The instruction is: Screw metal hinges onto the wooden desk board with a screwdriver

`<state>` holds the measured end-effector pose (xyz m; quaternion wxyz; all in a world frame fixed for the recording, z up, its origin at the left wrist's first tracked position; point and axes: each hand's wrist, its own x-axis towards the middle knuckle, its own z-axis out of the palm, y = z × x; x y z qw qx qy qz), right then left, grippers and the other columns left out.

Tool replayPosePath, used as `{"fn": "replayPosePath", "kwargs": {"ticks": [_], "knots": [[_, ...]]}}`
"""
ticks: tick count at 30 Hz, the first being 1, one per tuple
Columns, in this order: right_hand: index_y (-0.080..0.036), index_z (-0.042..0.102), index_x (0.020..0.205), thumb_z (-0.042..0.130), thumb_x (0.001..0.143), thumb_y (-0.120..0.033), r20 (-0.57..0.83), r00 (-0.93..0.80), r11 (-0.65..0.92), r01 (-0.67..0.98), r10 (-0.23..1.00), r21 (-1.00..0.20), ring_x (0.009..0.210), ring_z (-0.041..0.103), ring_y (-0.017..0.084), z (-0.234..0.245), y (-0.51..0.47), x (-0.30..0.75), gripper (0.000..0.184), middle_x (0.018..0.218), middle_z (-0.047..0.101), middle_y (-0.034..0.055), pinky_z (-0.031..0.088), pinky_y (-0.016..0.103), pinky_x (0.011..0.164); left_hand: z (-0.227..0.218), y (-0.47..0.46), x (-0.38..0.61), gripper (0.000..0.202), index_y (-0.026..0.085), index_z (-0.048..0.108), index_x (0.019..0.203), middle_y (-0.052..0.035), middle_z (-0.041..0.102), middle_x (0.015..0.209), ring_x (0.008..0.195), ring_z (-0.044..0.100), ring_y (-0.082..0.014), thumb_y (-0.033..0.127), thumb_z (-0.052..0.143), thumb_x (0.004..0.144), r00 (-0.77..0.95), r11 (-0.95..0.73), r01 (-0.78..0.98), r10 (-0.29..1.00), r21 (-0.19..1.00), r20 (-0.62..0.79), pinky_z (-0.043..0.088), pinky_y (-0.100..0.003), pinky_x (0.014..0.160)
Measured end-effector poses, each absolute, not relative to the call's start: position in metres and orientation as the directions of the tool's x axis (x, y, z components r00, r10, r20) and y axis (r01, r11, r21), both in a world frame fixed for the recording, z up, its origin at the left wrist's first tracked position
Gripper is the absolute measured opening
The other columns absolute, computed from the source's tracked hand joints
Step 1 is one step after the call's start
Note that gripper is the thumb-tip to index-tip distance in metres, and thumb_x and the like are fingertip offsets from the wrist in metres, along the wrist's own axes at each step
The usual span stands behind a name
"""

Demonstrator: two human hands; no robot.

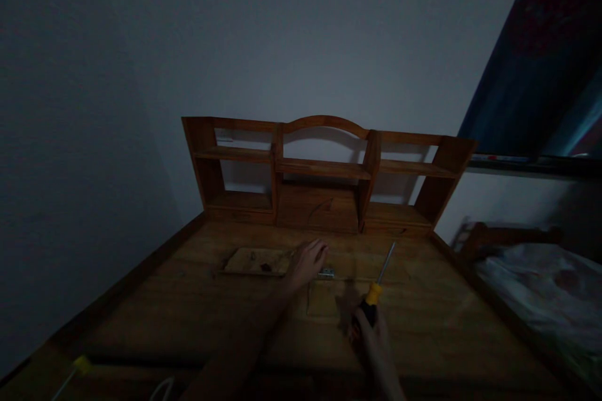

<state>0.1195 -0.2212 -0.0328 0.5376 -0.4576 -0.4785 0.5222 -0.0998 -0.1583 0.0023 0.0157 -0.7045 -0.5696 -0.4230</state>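
Observation:
My right hand is wrapped round the handle of a screwdriver, black and yellow, its metal shaft slanting up and away to the right. My left hand is at the right end of a flat wooden board with dark knots. Its fingers are closed together, and what they hold, if anything, is hidden. Just right of it lies a small metal hinge. A small, roughly square wooden piece lies on the desk between my two hands.
The wooden desk top has a shelf unit along its back, against the wall. A second yellow-handled tool and a white loop are at the lower left. A bed stands to the right. The light is dim.

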Motion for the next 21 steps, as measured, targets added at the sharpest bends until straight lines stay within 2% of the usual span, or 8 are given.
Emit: {"fn": "replayPosePath", "kwargs": {"ticks": [2, 6, 11, 15, 19, 21], "knots": [[-0.019, 0.062, 0.079, 0.075, 0.067, -0.053, 0.075, 0.039, 0.076, -0.017, 0.996, -0.997, 0.059, 0.059, 0.017, -0.035, -0.214, 0.119, 0.038, 0.066, 0.064, 0.0005, 0.047, 0.025, 0.052, 0.002, -0.157, -0.101, 0.025, 0.022, 0.063, 0.106, -0.0051, 0.067, 0.104, 0.097, 0.063, -0.0179, 0.028, 0.039, 0.102, -0.002, -0.352, 0.818, 0.79, 0.456, 0.614, 0.05, -0.031, 0.089], [-0.019, 0.059, 0.076, 0.066, 0.074, -0.058, 0.079, -0.055, 0.083, 0.061, 0.995, -0.995, 0.049, 0.052, 0.016, -0.035, -0.21, 0.117, 0.04, 0.055, 0.057, -0.0012, 0.042, 0.026, 0.047, 0.002, -0.155, -0.102, 0.024, 0.022, 0.063, 0.105, -0.0049, 0.067, 0.104, 0.097, 0.063, -0.0178, 0.026, 0.04, 0.101, 0.002, -0.358, 0.807, 0.796, 0.469, 0.605, 0.05, -0.03, 0.089], [-0.016, 0.065, 0.101, 0.065, 0.079, -0.055, 0.136, -0.064, 0.145, 0.154, 0.989, -0.977, 0.06, 0.058, 0.019, -0.036, -0.221, 0.117, 0.045, 0.067, 0.066, 0.0026, 0.045, 0.027, 0.056, -0.001, -0.155, -0.1, 0.024, 0.022, 0.063, 0.106, -0.0054, 0.067, 0.104, 0.098, 0.063, -0.0179, 0.026, 0.039, 0.101, -0.016, -0.369, 0.775, 0.8, 0.513, 0.6, 0.05, -0.031, 0.09], [-0.015, 0.067, 0.11, 0.064, 0.079, -0.058, 0.144, -0.061, 0.153, 0.19, 0.988, -0.97, 0.069, 0.061, 0.022, -0.034, -0.222, 0.117, 0.053, 0.078, 0.069, 0.0063, 0.047, 0.029, 0.063, -0.003, -0.153, -0.104, 0.022, 0.021, 0.062, 0.102, -0.0049, 0.067, 0.103, 0.099, 0.063, -0.0183, 0.025, 0.041, 0.1, -0.066, -0.354, 0.762, 0.791, 0.542, 0.608, 0.05, -0.033, 0.091], [-0.013, 0.068, 0.109, 0.062, 0.079, -0.061, 0.195, -0.057, 0.203, 0.198, 0.979, -0.959, 0.071, 0.062, 0.023, -0.032, -0.22, 0.117, 0.056, 0.08, 0.07, 0.0081, 0.049, 0.03, 0.064, 0.026, -0.161, -0.099, 0.019, 0.02, 0.062, 0.097, -0.0056, 0.065, 0.097, 0.096, 0.063, -0.0196, 0.027, 0.045, 0.098, -0.214, -0.302, 0.742, 0.739, 0.598, 0.639, 0.051, -0.035, 0.09], [-0.015, 0.069, 0.106, 0.06, 0.08, -0.062, 0.221, -0.053, 0.228, 0.18, 0.974, -0.957, 0.066, 0.062, 0.022, -0.03, -0.22, 0.117, 0.055, 0.074, 0.069, 0.0061, 0.049, 0.03, 0.059, 0.051, -0.177, -0.079, 0.021, 0.021, 0.062, 0.097, -0.0065, 0.063, 0.099, 0.097, 0.062, -0.0204, 0.029, 0.043, 0.099, -0.252, -0.348, 0.727, 0.666, 0.592, 0.702, 0.052, -0.038, 0.09]]}}
